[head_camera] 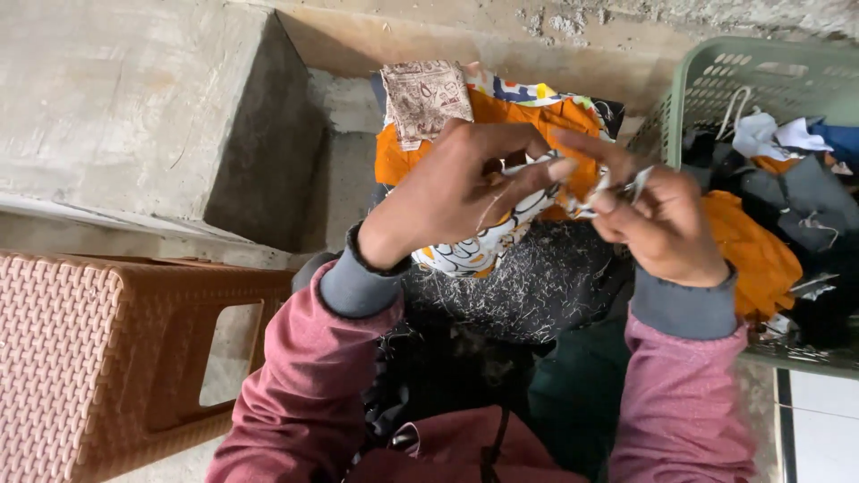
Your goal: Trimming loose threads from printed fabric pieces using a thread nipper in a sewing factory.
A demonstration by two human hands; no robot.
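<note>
We see two hands, one printed cloth piece (501, 234) on our lap. Left hand (456, 192) and right hand (667, 224) both pinch its edge, fingers curled, beside one green basket (707, 89).

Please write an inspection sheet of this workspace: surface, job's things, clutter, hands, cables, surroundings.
Surface: dark lap cloth flecked with pale thread bits.
Job's things: patterned fabric piece pinched between both hands; orange cloth behind it.
Clutter: brown printed patch on the pile; green basket full of scraps.
Hands: left hand and right hand both grip the fabric; a small metal tool may be in the right, unclear.
Cables: nothing seen.
Surroundings: brown stool, concrete block, concrete floor.
</note>
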